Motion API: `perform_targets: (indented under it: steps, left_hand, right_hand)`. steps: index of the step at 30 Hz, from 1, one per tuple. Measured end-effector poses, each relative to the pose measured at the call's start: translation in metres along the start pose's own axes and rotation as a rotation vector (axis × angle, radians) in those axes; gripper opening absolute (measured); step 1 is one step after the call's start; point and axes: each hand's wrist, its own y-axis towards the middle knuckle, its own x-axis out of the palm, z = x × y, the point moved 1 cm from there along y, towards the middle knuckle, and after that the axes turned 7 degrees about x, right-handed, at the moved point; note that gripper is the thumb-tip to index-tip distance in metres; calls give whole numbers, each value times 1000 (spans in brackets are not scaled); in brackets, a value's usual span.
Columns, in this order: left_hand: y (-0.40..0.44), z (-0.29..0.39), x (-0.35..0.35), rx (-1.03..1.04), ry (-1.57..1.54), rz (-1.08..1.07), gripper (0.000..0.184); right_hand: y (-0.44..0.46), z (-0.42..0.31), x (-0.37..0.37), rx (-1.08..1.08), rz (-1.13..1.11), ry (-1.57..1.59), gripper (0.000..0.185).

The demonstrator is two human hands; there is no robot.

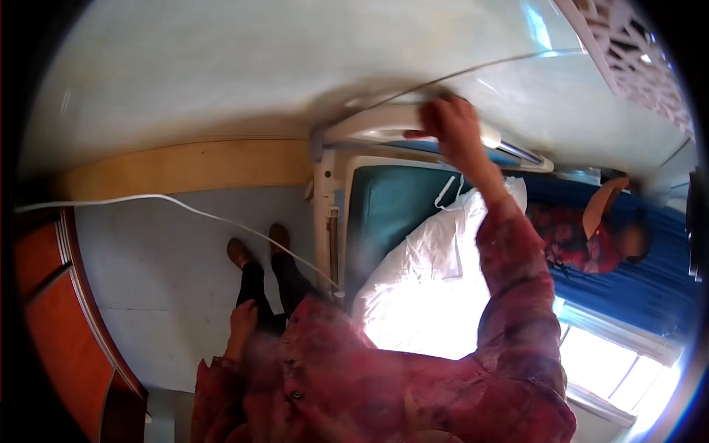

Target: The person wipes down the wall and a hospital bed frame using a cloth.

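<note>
My right hand (pixel 452 129) reaches up over the cream end board (pixel 377 122) of a bed, against the pale wall. Its fingers are blurred and bent over the board's edge, with the thumb apart; whether they grip anything does not show. My left hand (pixel 242 323) hangs low beside my dark-clothed thigh, its fingers loosely extended and no object visible in it. Below my right forearm, a white cover or pillow (pixel 421 269) lies on the green mattress (pixel 384 196), partly washed out by glare.
A white cable (pixel 170 196) crosses above the grey floor (pixel 162 273) to the bed frame (pixel 323 214). Reddish wooden cabinets (pixel 55 317) stand at left. On the right are a person (pixel 580 240) with a raised arm, a blue curtain (pixel 650 295) and a bright window (pixel 598 362).
</note>
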Motion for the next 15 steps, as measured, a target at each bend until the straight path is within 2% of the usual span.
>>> perform_targets:
  steps: [3,5,6,8,12,15]
  left_hand:
    - [1,-4,-2,5,92,-71,34]
    - [4,-1,-8,72,104,-48,33]
    - [6,5,-13,133,96,-20,32]
    - [13,16,-23,148,125,-38,32]
    - [27,42,-31,120,51,-13,33]
    - [32,43,-21,85,50,-57,34]
  right_hand:
    - [17,-47,13,-24,131,-167,33]
    - [20,-55,19,-22,-106,-397,32]
    - [17,-46,18,-1,-102,-391,32]
    - [6,-34,13,-199,141,-255,37]
    - [-26,27,1,-95,326,-50,42]
    - [-68,90,2,120,304,-111,60]
